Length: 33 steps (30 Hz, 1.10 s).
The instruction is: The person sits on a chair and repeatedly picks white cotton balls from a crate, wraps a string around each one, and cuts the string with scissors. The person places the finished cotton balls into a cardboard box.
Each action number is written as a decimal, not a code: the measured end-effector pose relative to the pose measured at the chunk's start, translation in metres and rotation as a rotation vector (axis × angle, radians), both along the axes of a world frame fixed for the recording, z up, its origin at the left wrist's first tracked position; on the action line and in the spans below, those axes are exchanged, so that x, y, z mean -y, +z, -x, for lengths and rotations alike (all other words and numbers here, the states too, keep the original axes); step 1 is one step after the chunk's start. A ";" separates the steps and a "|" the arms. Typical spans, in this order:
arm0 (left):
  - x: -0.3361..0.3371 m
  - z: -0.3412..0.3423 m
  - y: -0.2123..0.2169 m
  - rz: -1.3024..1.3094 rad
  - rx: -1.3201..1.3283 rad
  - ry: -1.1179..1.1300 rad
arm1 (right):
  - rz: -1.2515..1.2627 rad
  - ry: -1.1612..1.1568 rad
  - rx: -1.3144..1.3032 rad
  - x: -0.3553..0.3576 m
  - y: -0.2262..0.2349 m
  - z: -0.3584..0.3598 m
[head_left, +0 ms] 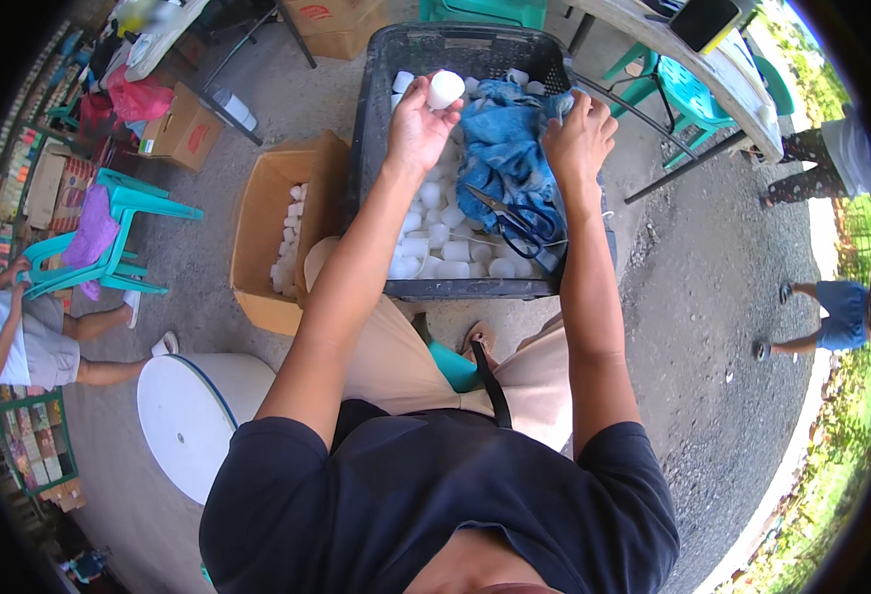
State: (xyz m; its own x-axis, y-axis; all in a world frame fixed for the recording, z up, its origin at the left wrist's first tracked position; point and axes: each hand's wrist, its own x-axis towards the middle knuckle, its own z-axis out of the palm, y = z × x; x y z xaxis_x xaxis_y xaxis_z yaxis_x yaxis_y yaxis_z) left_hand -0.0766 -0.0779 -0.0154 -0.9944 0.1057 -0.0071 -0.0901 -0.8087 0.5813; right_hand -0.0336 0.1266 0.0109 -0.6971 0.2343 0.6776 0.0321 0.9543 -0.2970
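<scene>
My left hand (420,134) holds up a small white rounded cylinder (445,90), like a little cup or cap, in its fingertips. This is above the left side of a black plastic crate (485,288). On the crate's right side, the curled fingers of my right hand (580,144) close on the edge of a crumpled blue cloth (500,129); the fingertips are partly hidden. Scissors (519,220) with dark handles lie on the cloth's lower part, blades pointing up and left. Many more white cylinders (455,250) fill the crate around and below the cloth.
Left of the crate stands an open cardboard box (257,272) with similar white pieces. A white round-lidded drum (183,426) is at my left. A person (19,337) stands by a green chair (123,213) at far left. A table (693,74) is at right; two people are beyond.
</scene>
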 end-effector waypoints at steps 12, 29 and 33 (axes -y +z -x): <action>-0.011 -0.006 -0.014 0.143 0.184 -0.149 | -0.357 1.239 1.054 0.090 -0.067 -0.032; 0.008 -0.016 -0.016 1.507 -0.293 -0.015 | 0.387 0.992 0.532 0.047 -0.025 0.009; -0.008 -0.028 0.000 1.176 -0.248 -0.304 | 0.308 0.871 0.408 0.026 -0.014 0.011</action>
